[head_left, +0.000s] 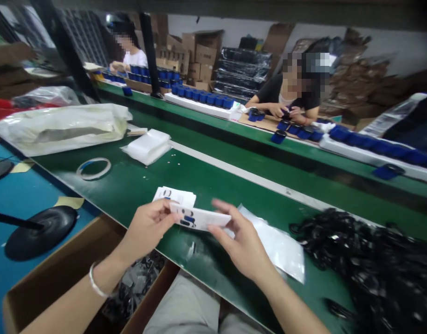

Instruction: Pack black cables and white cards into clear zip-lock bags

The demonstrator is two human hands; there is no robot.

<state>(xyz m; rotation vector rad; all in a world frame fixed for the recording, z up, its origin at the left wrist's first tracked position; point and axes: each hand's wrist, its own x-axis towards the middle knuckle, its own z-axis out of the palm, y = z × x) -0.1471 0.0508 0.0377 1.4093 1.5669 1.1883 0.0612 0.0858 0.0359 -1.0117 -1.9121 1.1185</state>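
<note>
A folded white leaflet (203,220) printed with dark and blue shapes is held between my two hands above the green table. My left hand (151,226) pinches its left end. At its right end, my right hand (238,234) has its thumb against the lower edge, with the index finger raised and blurred. Just behind the leaflet lies a stack of similar printed papers (184,196). Clear plastic bags (281,248) lie partly under my right hand.
A pile of black straps (370,264) covers the right side. White pouches (149,146), a tape ring (93,169) and a large plastic bag (67,127) lie left. An open carton (53,283) stands below the edge. Two people sit opposite, near rows of blue items (203,96).
</note>
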